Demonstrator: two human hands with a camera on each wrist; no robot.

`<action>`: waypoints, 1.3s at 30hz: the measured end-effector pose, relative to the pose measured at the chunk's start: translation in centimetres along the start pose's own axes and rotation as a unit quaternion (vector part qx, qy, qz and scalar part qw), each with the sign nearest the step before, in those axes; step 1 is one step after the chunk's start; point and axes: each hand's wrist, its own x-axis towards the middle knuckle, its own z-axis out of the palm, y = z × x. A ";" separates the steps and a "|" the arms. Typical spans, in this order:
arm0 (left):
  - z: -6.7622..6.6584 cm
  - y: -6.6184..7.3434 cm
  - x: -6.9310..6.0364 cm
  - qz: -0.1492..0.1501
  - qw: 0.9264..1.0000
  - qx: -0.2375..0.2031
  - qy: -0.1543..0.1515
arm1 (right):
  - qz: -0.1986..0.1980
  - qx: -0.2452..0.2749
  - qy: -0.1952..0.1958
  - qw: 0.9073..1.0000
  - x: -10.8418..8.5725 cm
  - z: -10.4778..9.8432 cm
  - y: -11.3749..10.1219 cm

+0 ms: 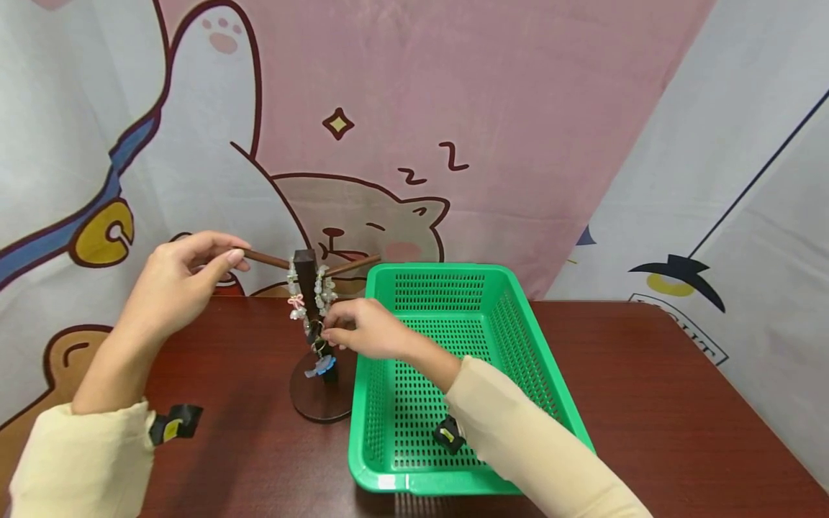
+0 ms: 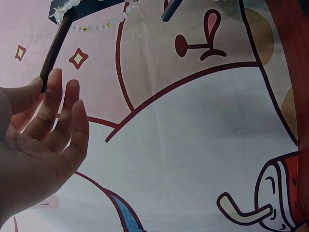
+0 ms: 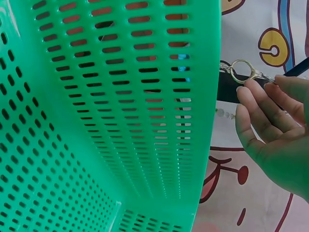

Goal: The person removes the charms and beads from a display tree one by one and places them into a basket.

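Note:
A dark wooden stand with a post (image 1: 305, 284), thin side rods and a round base (image 1: 322, 403) holds beaded strands (image 1: 322, 291). My left hand (image 1: 178, 280) pinches the tip of the left rod (image 2: 53, 53) between thumb and finger; its other fingers are loosely bent in the left wrist view. At the front of the post, my right hand (image 1: 364, 329) pinches a small metal clasp beside a gold ring (image 3: 241, 71). A blue and grey charm (image 1: 321, 366) hangs low, just above the base.
A green perforated basket (image 1: 382, 478) stands right of the stand, its left edge against the base, under my right forearm. The reddish-brown table (image 1: 654, 403) ends at a printed cartoon curtain (image 1: 518, 144) behind.

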 end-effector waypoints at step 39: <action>-0.2 0.1 0.1 0.004 1.000 0.009 -0.005 | -0.091 0.015 -0.043 0.995 -1.9 -1.5 -2.2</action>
